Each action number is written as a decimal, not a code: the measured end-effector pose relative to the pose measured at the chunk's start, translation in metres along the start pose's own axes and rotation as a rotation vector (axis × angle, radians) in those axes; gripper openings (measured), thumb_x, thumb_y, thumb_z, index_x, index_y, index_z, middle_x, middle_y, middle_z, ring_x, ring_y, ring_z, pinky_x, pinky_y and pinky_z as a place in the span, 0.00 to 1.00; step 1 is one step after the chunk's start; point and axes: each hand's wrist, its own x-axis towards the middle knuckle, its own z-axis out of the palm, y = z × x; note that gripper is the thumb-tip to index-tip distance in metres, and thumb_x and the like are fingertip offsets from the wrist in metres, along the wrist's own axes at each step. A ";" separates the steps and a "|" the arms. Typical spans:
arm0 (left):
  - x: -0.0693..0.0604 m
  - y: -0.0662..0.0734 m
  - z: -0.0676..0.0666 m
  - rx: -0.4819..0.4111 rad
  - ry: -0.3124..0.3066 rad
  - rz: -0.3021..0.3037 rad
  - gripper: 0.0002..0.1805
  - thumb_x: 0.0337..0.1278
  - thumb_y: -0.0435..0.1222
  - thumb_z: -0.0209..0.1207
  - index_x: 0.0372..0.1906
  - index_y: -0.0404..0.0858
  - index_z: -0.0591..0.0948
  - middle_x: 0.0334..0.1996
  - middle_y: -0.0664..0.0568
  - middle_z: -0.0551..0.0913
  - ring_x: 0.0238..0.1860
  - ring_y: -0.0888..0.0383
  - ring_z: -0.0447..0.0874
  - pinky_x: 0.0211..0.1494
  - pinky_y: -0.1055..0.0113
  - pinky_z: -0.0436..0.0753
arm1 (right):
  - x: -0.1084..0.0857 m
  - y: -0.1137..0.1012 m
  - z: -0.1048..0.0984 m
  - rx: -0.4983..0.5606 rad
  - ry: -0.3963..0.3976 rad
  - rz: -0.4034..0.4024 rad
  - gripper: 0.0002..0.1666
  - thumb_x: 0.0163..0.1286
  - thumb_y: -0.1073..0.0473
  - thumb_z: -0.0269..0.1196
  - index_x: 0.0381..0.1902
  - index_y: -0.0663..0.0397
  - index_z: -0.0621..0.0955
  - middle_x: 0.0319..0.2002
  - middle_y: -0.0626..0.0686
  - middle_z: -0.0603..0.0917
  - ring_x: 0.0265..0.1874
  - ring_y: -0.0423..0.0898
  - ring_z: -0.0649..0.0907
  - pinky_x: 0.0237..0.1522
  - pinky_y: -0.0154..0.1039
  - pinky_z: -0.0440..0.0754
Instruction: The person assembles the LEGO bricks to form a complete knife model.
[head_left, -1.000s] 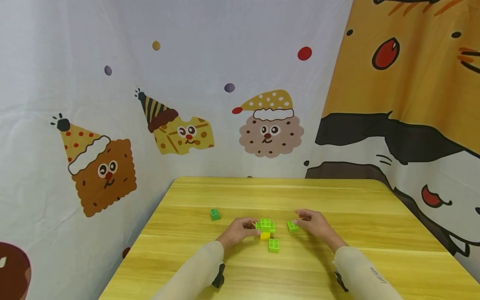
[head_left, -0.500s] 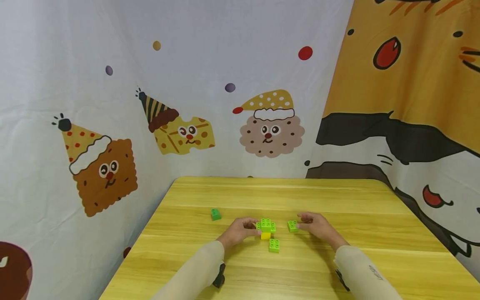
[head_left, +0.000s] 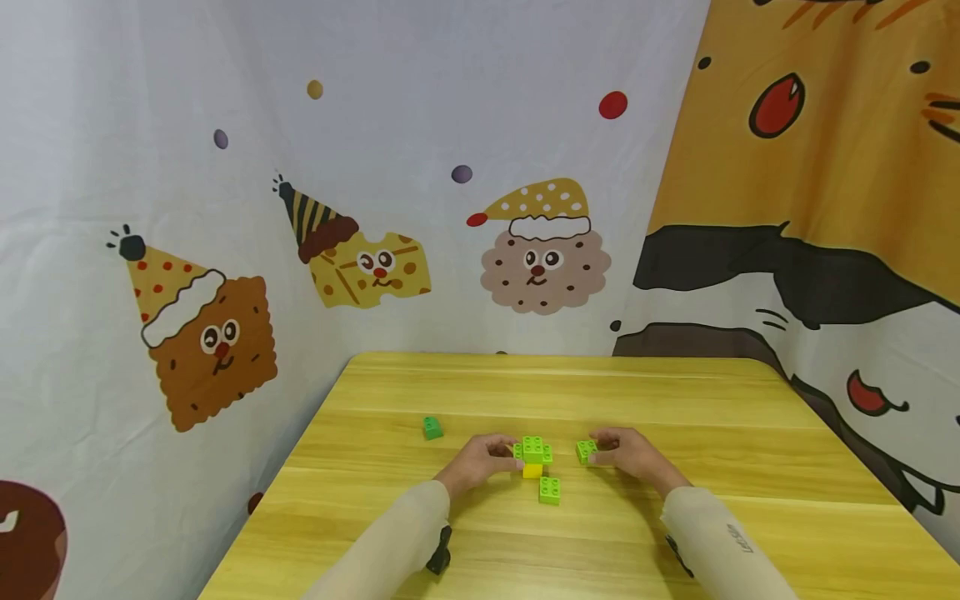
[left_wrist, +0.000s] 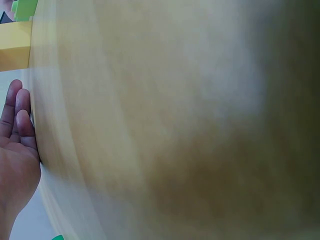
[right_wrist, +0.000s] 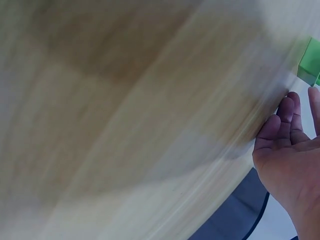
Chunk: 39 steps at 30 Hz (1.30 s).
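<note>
The left hand (head_left: 476,462) is curving its thumb and index finger, barely apart, around the left end of a studded plastic stack (head_left: 532,451), pinching it; smooth lime bricks are forming its upper part and a yellow block (head_left: 532,472) is showing beneath. The right hand (head_left: 633,454) is holding its fingers partly spread at a square lime brick (head_left: 586,452) right of the stack, the thumb touching its edge; whether they are gripping it, I cannot tell. Another four-studded brick (head_left: 550,490) is lying just in front of the stack, and a darker green sloped piece (head_left: 432,427) is sitting farther left. Everything is resting on a glossy, yellow wood-grained table (head_left: 450,383), while creased printed cloth (head_left: 405,125) is hanging behind.
</note>
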 end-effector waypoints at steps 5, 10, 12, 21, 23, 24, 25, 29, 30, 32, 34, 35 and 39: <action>0.000 0.001 0.001 -0.018 0.001 0.007 0.21 0.58 0.41 0.69 0.56 0.43 0.83 0.39 0.52 0.81 0.40 0.56 0.77 0.44 0.59 0.76 | -0.001 -0.001 0.000 -0.005 0.003 -0.002 0.32 0.62 0.58 0.73 0.60 0.67 0.78 0.55 0.63 0.80 0.56 0.60 0.77 0.56 0.56 0.74; 0.001 0.000 0.001 -0.024 0.001 0.008 0.21 0.58 0.41 0.70 0.56 0.43 0.83 0.39 0.52 0.81 0.40 0.57 0.76 0.43 0.59 0.76 | 0.001 0.001 0.002 -0.028 0.008 -0.005 0.31 0.61 0.58 0.73 0.60 0.67 0.78 0.55 0.63 0.80 0.55 0.60 0.78 0.54 0.56 0.75; 0.002 -0.001 0.001 -0.024 -0.001 0.006 0.21 0.58 0.41 0.70 0.56 0.43 0.83 0.40 0.52 0.81 0.40 0.57 0.76 0.43 0.60 0.76 | 0.002 0.003 0.003 -0.042 0.014 -0.003 0.31 0.61 0.58 0.73 0.60 0.66 0.79 0.55 0.62 0.80 0.54 0.59 0.78 0.54 0.55 0.76; 0.004 -0.003 0.001 -0.023 0.002 0.004 0.21 0.58 0.42 0.70 0.56 0.44 0.83 0.40 0.52 0.81 0.40 0.56 0.76 0.43 0.60 0.76 | 0.002 0.002 0.003 -0.055 0.036 0.000 0.28 0.61 0.59 0.73 0.58 0.66 0.80 0.52 0.59 0.82 0.51 0.56 0.80 0.51 0.53 0.77; 0.004 -0.003 0.001 -0.020 0.006 0.005 0.21 0.58 0.41 0.69 0.57 0.43 0.83 0.40 0.52 0.81 0.40 0.56 0.76 0.43 0.59 0.76 | 0.001 0.001 0.003 -0.056 0.038 0.005 0.28 0.62 0.58 0.73 0.57 0.65 0.80 0.51 0.58 0.82 0.50 0.55 0.80 0.50 0.53 0.77; 0.004 -0.003 0.002 -0.018 0.007 0.004 0.21 0.59 0.41 0.69 0.57 0.43 0.82 0.40 0.52 0.81 0.40 0.56 0.76 0.43 0.58 0.76 | 0.001 0.000 0.003 -0.057 0.040 0.008 0.28 0.62 0.58 0.73 0.57 0.65 0.80 0.51 0.58 0.83 0.50 0.54 0.80 0.50 0.52 0.77; 0.004 -0.004 0.002 -0.016 0.009 0.003 0.21 0.59 0.40 0.69 0.57 0.43 0.82 0.40 0.52 0.81 0.40 0.56 0.76 0.44 0.58 0.76 | 0.000 0.000 0.002 -0.057 0.041 0.011 0.29 0.62 0.57 0.73 0.57 0.65 0.80 0.50 0.57 0.83 0.49 0.54 0.80 0.50 0.52 0.77; 0.004 -0.004 0.003 -0.003 0.014 0.002 0.21 0.60 0.39 0.68 0.58 0.42 0.82 0.41 0.52 0.81 0.40 0.57 0.76 0.45 0.57 0.76 | -0.001 -0.002 0.002 -0.047 0.055 0.027 0.27 0.62 0.56 0.73 0.56 0.64 0.81 0.49 0.56 0.83 0.48 0.53 0.80 0.49 0.52 0.77; 0.004 -0.004 0.003 -0.002 0.015 0.002 0.21 0.60 0.39 0.68 0.58 0.42 0.82 0.40 0.52 0.81 0.40 0.57 0.76 0.45 0.57 0.76 | -0.001 -0.002 0.002 -0.044 0.059 0.030 0.27 0.62 0.56 0.73 0.56 0.64 0.81 0.49 0.56 0.83 0.48 0.53 0.80 0.50 0.52 0.77; 0.004 -0.003 0.003 0.001 0.014 0.006 0.21 0.60 0.39 0.68 0.58 0.41 0.82 0.40 0.52 0.81 0.40 0.57 0.76 0.45 0.56 0.77 | -0.001 -0.002 0.002 -0.034 0.066 0.036 0.27 0.62 0.55 0.73 0.55 0.63 0.81 0.50 0.56 0.83 0.49 0.53 0.80 0.50 0.52 0.77; 0.003 -0.002 0.002 -0.002 0.009 0.011 0.20 0.60 0.39 0.68 0.57 0.41 0.82 0.40 0.52 0.81 0.40 0.57 0.76 0.44 0.57 0.77 | -0.002 -0.003 0.002 -0.029 0.072 0.040 0.27 0.62 0.54 0.73 0.55 0.63 0.81 0.50 0.57 0.82 0.49 0.53 0.80 0.49 0.52 0.77; 0.003 -0.002 0.001 -0.008 0.005 0.011 0.20 0.59 0.40 0.69 0.57 0.42 0.82 0.40 0.52 0.81 0.40 0.57 0.76 0.44 0.58 0.77 | -0.002 -0.003 0.002 -0.026 0.075 0.042 0.28 0.62 0.54 0.73 0.56 0.63 0.81 0.51 0.57 0.82 0.49 0.53 0.80 0.49 0.52 0.77; 0.001 -0.002 0.000 -0.008 -0.008 0.014 0.20 0.59 0.42 0.69 0.56 0.43 0.83 0.39 0.53 0.82 0.40 0.57 0.77 0.42 0.62 0.77 | -0.002 -0.004 0.002 -0.018 0.081 0.046 0.29 0.62 0.52 0.73 0.56 0.62 0.81 0.51 0.57 0.82 0.49 0.54 0.80 0.48 0.51 0.78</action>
